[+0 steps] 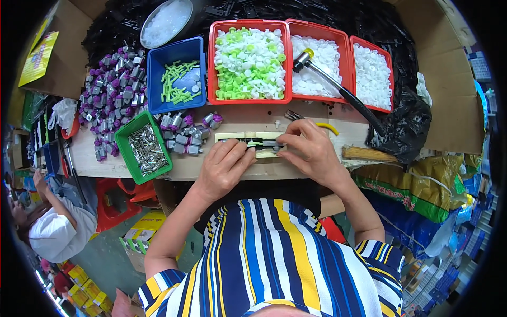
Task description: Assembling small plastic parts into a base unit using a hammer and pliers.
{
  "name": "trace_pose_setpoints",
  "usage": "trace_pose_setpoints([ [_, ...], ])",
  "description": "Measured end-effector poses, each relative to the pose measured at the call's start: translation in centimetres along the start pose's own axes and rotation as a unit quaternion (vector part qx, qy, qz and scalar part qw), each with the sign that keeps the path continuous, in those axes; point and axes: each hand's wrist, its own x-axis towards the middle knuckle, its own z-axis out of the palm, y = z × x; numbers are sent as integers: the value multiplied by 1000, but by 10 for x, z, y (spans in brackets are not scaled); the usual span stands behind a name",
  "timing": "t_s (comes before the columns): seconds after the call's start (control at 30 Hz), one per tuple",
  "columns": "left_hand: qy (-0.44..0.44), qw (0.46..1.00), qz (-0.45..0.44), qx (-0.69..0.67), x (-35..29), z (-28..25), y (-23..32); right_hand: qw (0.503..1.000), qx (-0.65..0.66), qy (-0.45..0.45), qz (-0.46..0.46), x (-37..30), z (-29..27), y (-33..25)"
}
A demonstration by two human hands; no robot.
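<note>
A long black plastic part [268,142] with a light green piece [255,143] in its middle lies in a cream-coloured holding block [237,136] at the table's front. My left hand [224,168] is closed at the part's left side, fingertips pressed on it beside the green piece. At its right end my right hand [312,153] has thumb and forefinger pinched together; whatever they hold is hidden. Just behind the right hand lies a pair of pliers with yellow handles [328,128]. A small white peg [278,124] lies behind the block.
Behind stand a red bin of green and white plastic pieces [289,79], two red bins of white pieces, a blue bin [154,79] and a green bin of metal pins [121,153]. A hammer [343,91] rests across the right bins. Purple-and-grey motors [113,95] are heaped left.
</note>
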Motion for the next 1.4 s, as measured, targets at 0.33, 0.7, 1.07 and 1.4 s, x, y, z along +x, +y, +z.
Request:
trace_pose_setpoints([
  [0.33, 12, 1000, 4, -9, 3, 0, -1, 996, -57, 50, -48, -9, 15, 4],
  [0.7, 17, 1000, -8, -8, -4, -3, 2, 985, -111, 134, -12, 39, -88, 52],
  [1.07, 18, 998, -52, 20, 3, -13, 10, 848, -410, 77, 327, 150, -173, 229],
  [1.4, 79, 989, -121, -22, 11, -28, -3, 872, -391, 162, 246, 159, -179, 211],
])
